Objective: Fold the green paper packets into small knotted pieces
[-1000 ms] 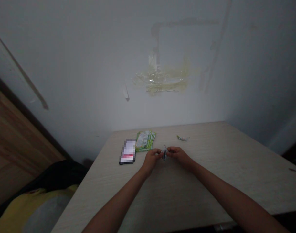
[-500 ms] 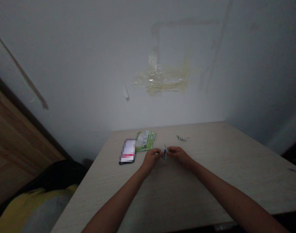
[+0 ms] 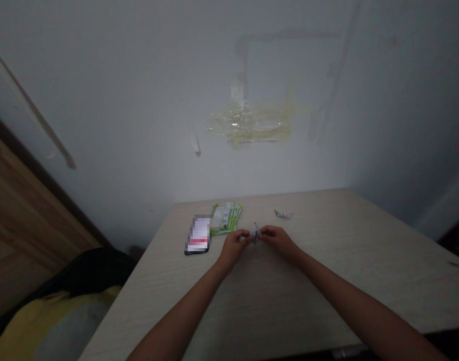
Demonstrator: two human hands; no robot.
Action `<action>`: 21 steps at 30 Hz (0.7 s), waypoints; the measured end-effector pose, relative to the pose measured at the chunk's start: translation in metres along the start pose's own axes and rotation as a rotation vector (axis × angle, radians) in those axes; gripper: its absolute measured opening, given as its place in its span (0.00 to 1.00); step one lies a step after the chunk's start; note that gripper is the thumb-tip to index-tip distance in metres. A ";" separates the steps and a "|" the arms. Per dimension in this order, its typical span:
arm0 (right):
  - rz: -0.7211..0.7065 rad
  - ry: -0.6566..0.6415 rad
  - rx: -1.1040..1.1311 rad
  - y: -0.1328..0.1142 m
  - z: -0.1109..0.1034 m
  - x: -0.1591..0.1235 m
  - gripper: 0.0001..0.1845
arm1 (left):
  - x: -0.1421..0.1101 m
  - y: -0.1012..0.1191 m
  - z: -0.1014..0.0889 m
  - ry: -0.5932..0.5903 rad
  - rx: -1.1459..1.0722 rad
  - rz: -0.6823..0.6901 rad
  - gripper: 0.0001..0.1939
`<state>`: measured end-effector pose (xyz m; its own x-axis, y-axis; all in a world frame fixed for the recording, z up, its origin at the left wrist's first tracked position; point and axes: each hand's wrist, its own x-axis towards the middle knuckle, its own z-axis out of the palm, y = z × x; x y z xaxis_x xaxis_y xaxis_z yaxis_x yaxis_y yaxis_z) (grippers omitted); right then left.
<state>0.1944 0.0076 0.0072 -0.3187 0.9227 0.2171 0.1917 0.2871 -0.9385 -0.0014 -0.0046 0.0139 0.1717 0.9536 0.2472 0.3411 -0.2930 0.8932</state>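
Observation:
Between both hands is a small folded piece of paper (image 3: pixel 255 234), whitish with dark print and a thin point sticking up. The fingers of my left hand (image 3: pixel 235 245) pinch it from the left. From the right, my right hand (image 3: pixel 278 239) pinches its other side with thumb and forefinger. Behind my left hand lies a stack of green-and-white printed packets or sheets (image 3: pixel 225 218). Another small folded green-and-white piece (image 3: pixel 284 214) rests on the table, beyond my right hand.
A phone (image 3: pixel 198 234) with a blurred-out screen lies left of the green stack on the light wooden table (image 3: pixel 327 281). The table's far edge meets a grey wall (image 3: pixel 139 100) with tape on it. At lower left is a yellow and grey soft thing (image 3: pixel 52 326).
The held paper piece has turned or spread slightly between my fingers, showing a paler, wider shape. Both hands have hardly moved.

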 end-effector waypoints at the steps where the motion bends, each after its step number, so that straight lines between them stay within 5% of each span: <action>1: -0.003 0.005 -0.012 0.001 0.000 0.000 0.18 | 0.000 0.000 0.000 0.006 -0.001 0.001 0.11; 14: -0.116 0.111 -0.342 0.016 -0.003 0.001 0.09 | 0.004 -0.014 0.002 0.060 -0.042 -0.011 0.12; 21: -0.175 0.427 -0.856 0.018 -0.023 -0.002 0.14 | 0.005 -0.024 0.005 0.085 -0.060 -0.041 0.14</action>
<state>0.2201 0.0167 -0.0036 -0.0759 0.8165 0.5723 0.8376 0.3637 -0.4077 -0.0037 0.0068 -0.0083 0.0793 0.9678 0.2389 0.2898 -0.2517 0.9234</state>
